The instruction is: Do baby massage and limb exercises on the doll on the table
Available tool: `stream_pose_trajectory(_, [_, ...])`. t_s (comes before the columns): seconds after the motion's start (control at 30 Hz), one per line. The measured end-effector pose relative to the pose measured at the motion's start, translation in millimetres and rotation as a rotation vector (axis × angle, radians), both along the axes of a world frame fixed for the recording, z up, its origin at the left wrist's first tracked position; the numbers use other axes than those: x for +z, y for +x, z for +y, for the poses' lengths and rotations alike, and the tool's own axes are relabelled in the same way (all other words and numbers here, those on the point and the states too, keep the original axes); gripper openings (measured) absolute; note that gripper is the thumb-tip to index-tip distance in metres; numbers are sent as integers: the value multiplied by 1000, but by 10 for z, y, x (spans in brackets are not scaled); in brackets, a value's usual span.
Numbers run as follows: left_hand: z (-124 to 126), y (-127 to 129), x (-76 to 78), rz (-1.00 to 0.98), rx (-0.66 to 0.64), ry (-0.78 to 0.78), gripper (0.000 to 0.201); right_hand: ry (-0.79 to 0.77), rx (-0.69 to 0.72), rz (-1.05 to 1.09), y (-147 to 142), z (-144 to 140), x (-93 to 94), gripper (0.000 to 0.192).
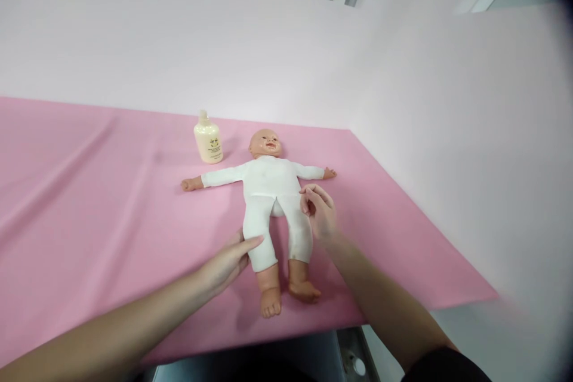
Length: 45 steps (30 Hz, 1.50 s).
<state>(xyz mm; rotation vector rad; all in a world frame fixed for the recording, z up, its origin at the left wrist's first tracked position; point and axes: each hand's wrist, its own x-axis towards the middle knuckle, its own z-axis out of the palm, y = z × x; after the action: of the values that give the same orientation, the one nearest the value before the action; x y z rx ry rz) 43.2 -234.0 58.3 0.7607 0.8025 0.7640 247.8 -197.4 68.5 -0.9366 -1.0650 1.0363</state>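
Note:
A baby doll [270, 179] with a bald head and a white cloth body lies on its back, arms spread and feet toward me. My left hand [235, 259] is closed around the doll's leg on the left, with the thumb over the top and the other fingers hidden beneath or behind it. Beside the doll's hip on the right, my right hand [319, 209] has its fingers curled in. Its fingertips are close to the white cloth, and whether they pinch anything does not show.
A pump-type bottle [209, 140] of pale yellow liquid stands left of the doll's head. Pink sheeting [111, 191] covers the table, with folds at the left. White walls [179, 42] rise at the back and right. Below the front edge is a dark gap.

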Motion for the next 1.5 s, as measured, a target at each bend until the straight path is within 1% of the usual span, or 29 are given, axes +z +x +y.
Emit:
stream_pose_trajectory(0.07, [51,-5,-47,9,53,40,67,-7,-53,-61,26,26,-1,19])
stream_pose_trajectory(0.13, [106,-5,-122,26,132,89,72,-47,-123,-169,48,43,6,17])
stream_pose_trajectory(0.17, [130,-5,-161,46,174,120,75,-80,-153,-247,58,49,8,19])
stream_pose_trajectory(0.23, [161,-8,-223,119,234,207,80,-140,-194,-433,76,60,-8,32])
stream_pose_trajectory(0.3, [155,-25,-245,236,255,361,79,-144,-207,-622,93,74,-68,48])
stream_pose_trajectory(0.37, [114,-53,-220,365,250,590,73,-105,-205,-754,111,90,-178,62])
stream_pose_trajectory(0.4, [85,-69,-196,419,232,717,67,-70,-198,-788,119,98,-246,67])
stream_pose_trajectory(0.47, [24,-97,-140,508,136,948,51,20,-175,-798,129,106,-384,77])
stream_pose_trajectory(0.53, [-23,-112,-98,581,-27,1109,37,100,-143,-774,120,97,-480,82])
stream_pose_trajectory(0.57, [-39,-114,-86,613,-114,1174,33,105,-128,-774,106,84,-500,85])
stream_pose_trajectory(0.63, [-53,-111,-78,675,-253,1298,31,25,-104,-808,61,43,-479,88])
stream_pose_trajectory(0.67, [-55,-107,-79,703,-296,1363,31,-37,-93,-831,35,19,-444,89])
stream_pose_trajectory(0.73, [-53,-100,-80,754,-339,1498,31,-135,-68,-860,-6,-25,-353,90])
stream_pose_trajectory(0.83, [-53,-92,-67,790,-393,1648,33,-169,-49,-852,-5,-55,-255,88])
stream_pose_trajectory(0.9, [-54,-87,-49,782,-446,1705,39,-129,-37,-835,37,-52,-251,87])
stream_pose_trajectory(1.03, [-41,-75,-31,728,-548,1792,50,27,29,-797,108,-32,-306,82])
stream_pose_trajectory(1.1, [-28,-70,-38,721,-575,1829,53,-3,25,-753,97,-36,-293,79])
stream_pose_trajectory(1.17, [-19,-68,-48,729,-576,1845,54,-104,-4,-687,57,-50,-233,77])
stream_pose_trajectory(1.27, [-15,-64,-61,724,-559,1830,56,-234,-22,-595,-14,-81,-113,75])
stream_pose_trajectory(1.33, [-14,-63,-69,687,-538,1806,55,-279,-2,-545,-55,-102,-60,72])
stream_pose_trajectory(1.4, [-11,-64,-76,631,-510,1782,55,-282,14,-508,-91,-127,-42,67])
stream_pose_trajectory(1.5, [0,-74,-84,541,-463,1756,54,-201,-20,-488,-142,-179,-44,58])
